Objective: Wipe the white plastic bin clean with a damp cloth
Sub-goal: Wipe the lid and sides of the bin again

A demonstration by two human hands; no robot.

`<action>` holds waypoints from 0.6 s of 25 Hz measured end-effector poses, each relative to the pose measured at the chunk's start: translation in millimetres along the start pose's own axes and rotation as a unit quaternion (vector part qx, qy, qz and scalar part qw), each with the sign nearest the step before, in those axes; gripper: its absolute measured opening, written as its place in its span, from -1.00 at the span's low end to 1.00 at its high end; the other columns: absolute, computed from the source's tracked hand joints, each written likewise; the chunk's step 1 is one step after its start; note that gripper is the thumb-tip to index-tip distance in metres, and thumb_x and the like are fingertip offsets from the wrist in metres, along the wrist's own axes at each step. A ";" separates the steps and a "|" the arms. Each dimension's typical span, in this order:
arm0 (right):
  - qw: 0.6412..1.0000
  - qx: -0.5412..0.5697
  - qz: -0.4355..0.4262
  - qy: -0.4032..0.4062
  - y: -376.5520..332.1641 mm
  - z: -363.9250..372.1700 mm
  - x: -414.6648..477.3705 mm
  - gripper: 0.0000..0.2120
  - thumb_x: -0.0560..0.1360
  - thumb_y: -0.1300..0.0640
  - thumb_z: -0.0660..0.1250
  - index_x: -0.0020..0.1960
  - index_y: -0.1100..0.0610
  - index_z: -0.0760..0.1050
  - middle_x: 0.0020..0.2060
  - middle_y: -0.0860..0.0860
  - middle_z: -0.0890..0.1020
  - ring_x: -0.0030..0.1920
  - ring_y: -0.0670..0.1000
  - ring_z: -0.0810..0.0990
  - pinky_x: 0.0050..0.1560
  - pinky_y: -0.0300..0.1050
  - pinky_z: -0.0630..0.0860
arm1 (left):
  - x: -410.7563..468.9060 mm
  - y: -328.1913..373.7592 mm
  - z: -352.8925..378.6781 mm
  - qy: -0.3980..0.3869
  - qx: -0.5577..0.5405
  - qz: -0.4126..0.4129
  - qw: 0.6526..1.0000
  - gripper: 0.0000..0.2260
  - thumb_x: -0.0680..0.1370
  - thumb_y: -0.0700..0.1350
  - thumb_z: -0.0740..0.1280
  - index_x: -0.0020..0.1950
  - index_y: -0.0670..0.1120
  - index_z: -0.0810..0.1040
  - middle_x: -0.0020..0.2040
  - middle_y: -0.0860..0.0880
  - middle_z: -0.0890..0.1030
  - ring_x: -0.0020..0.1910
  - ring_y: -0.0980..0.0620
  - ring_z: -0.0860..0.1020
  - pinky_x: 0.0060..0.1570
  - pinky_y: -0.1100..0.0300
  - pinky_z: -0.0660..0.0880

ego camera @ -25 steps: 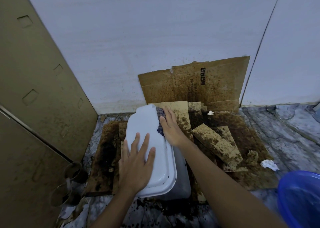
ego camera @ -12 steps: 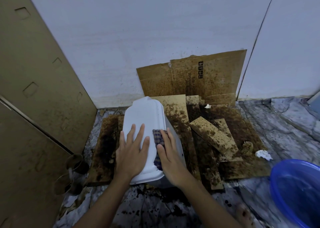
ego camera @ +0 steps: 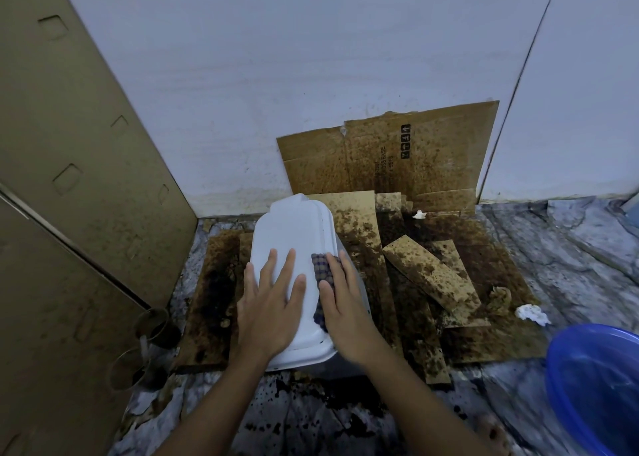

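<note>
Right hand [ego camera: 345, 303]: no closed grip, fingers straight, pressing the checked cloth [ego camera: 321, 271] flat. White plastic bin [ego camera: 294, 234] lay directly beneath both hands, on stained cardboard [ego camera: 211, 282]. Left hand [ego camera: 269, 303] braced it, open-palmed. The cloth had travelled from the bin's far end back alongside the left hand. One stroke judged complete; other faces outstanding.

Dim, flat indoor light with a cool bluish cast. Shadows are soft and faint, darkest under the near edge of the white plastic bin [ego camera: 294, 234]. The wide lens bows the wall seam [ego camera: 520, 85] and the leaning cardboard panel [ego camera: 69, 179] toward the edges. The blue basin [ego camera: 594, 386] looks slightly soft.
</note>
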State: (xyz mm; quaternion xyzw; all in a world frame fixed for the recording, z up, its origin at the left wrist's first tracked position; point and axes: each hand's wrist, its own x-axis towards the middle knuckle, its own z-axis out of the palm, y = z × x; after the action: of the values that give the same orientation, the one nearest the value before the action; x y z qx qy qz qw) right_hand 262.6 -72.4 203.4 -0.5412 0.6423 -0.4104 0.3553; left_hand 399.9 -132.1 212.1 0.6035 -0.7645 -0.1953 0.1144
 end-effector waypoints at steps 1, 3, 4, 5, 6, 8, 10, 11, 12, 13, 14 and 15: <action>1.000 0.003 0.000 -0.008 0.0 -5.6 11.7 -0.45 0.71 -0.13 -0.04 0.64 -0.11 -0.10 0.60 -0.24 -0.23 0.58 -0.22 -0.11 0.44 -0.25 0.08 | 0.1 1.7 0.4 -0.003 -0.001 -0.001 1.000 -0.49 0.61 0.38 -0.14 0.56 0.43 -0.14 0.64 0.26 -0.14 0.63 -0.01 -0.25 0.50 -0.30 0.09; 1.000 -0.005 -0.002 -0.011 0.9 -15.9 37.6 -0.45 0.71 -0.11 -0.04 0.65 -0.05 -0.09 0.62 -0.12 -0.21 0.62 -0.08 -0.12 0.50 -0.15 0.07 | 0.5 4.9 0.7 -0.010 -0.002 -0.001 1.000 -0.48 0.60 0.38 -0.15 0.56 0.44 -0.15 0.64 0.27 -0.16 0.63 0.00 -0.27 0.51 -0.31 0.05; 1.000 -0.012 -0.002 -0.012 1.9 -20.1 51.0 -0.44 0.71 -0.11 -0.04 0.65 -0.03 -0.10 0.63 -0.08 -0.19 0.63 -0.02 -0.12 0.54 -0.07 0.07 | 0.3 6.2 0.7 -0.012 -0.001 0.000 1.000 -0.48 0.60 0.39 -0.15 0.56 0.44 -0.15 0.64 0.27 -0.17 0.63 0.00 -0.27 0.51 -0.32 0.04; 1.000 -0.017 0.002 -0.019 1.9 -24.5 64.0 -0.43 0.71 -0.12 -0.05 0.65 -0.01 -0.11 0.63 -0.05 -0.20 0.63 0.03 -0.11 0.56 0.01 0.08 | -0.1 7.3 0.4 -0.012 -0.001 0.001 1.000 -0.48 0.60 0.39 -0.15 0.56 0.44 -0.15 0.64 0.27 -0.17 0.63 0.00 -0.28 0.51 -0.32 0.04; 0.999 -0.022 0.010 -0.027 1.8 -28.1 76.3 -0.42 0.71 -0.15 -0.06 0.65 -0.01 -0.12 0.63 -0.06 -0.21 0.63 0.06 -0.10 0.56 0.06 0.10 | -0.6 8.3 0.4 -0.013 0.000 0.002 1.000 -0.48 0.59 0.39 -0.15 0.56 0.45 -0.15 0.64 0.27 -0.17 0.63 0.00 -0.28 0.52 -0.33 0.03; 0.999 -0.033 0.022 -0.032 -0.8 -34.3 97.9 -0.42 0.70 -0.18 -0.07 0.65 -0.03 -0.14 0.62 -0.09 -0.22 0.63 0.09 -0.07 0.54 0.10 0.12 | -0.6 10.5 0.7 -0.015 0.000 0.003 1.000 -0.48 0.59 0.39 -0.16 0.55 0.46 -0.16 0.64 0.28 -0.18 0.62 0.00 -0.29 0.52 -0.32 0.02; 0.999 -0.034 0.025 -0.029 -5.4 -38.8 115.7 -0.43 0.71 -0.15 -0.07 0.65 -0.01 -0.13 0.62 -0.09 -0.17 0.62 0.08 -0.02 0.53 0.05 0.11 | -0.1 11.8 1.0 -0.014 0.000 0.002 1.000 -0.49 0.60 0.39 -0.16 0.55 0.46 -0.17 0.63 0.29 -0.18 0.62 0.01 -0.29 0.52 -0.31 0.00; 0.999 -0.035 0.024 -0.027 -7.5 -40.3 123.4 -0.44 0.72 -0.13 -0.07 0.65 0.01 -0.12 0.62 -0.07 -0.14 0.61 0.07 0.00 0.53 0.02 0.11 | -0.2 11.8 1.1 -0.014 -0.001 0.002 1.000 -0.50 0.60 0.38 -0.15 0.54 0.46 -0.17 0.63 0.29 -0.18 0.62 0.01 -0.29 0.52 -0.31 0.00; 0.999 -0.035 0.024 -0.027 -9.2 -40.9 129.9 -0.44 0.72 -0.12 -0.07 0.64 0.03 -0.10 0.62 -0.06 -0.11 0.61 0.06 0.01 0.54 0.03 0.11 | -0.4 11.4 1.1 -0.013 -0.001 0.002 1.000 -0.50 0.60 0.38 -0.15 0.54 0.46 -0.17 0.63 0.29 -0.18 0.62 0.01 -0.29 0.52 -0.31 0.00; 0.999 -0.039 0.024 -0.027 -10.9 -41.7 135.7 -0.45 0.72 -0.10 -0.07 0.64 0.05 -0.08 0.62 -0.04 -0.07 0.60 0.07 0.03 0.54 0.04 0.12 | -0.5 10.8 1.0 -0.012 -0.002 0.002 1.000 -0.50 0.60 0.38 -0.15 0.54 0.47 -0.17 0.63 0.29 -0.18 0.62 0.01 -0.29 0.52 -0.31 0.00; 0.998 -0.042 0.023 -0.027 -11.7 -42.5 140.6 -0.46 0.72 -0.09 -0.07 0.64 0.06 -0.05 0.61 -0.03 -0.04 0.59 0.08 0.05 0.54 0.05 0.14 | -0.6 10.4 1.0 -0.012 -0.003 0.002 1.000 -0.50 0.60 0.38 -0.15 0.54 0.47 -0.17 0.63 0.29 -0.18 0.62 0.01 -0.30 0.51 -0.32 0.00; 0.998 -0.043 0.024 -0.029 -12.8 -43.7 143.4 -0.46 0.72 -0.08 -0.07 0.64 0.07 -0.04 0.61 -0.02 -0.02 0.59 0.08 0.07 0.53 0.04 0.14 | -0.4 10.4 1.0 -0.012 -0.004 0.003 1.000 -0.50 0.60 0.38 -0.15 0.54 0.46 -0.17 0.63 0.29 -0.18 0.62 0.01 -0.30 0.51 -0.32 0.00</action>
State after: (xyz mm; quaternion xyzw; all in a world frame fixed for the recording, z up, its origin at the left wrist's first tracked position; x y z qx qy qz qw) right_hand 205.2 -208.7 231.3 -0.5521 0.6618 -0.3572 0.3600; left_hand 390.5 -129.5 215.8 0.5986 -0.7668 -0.2052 0.1077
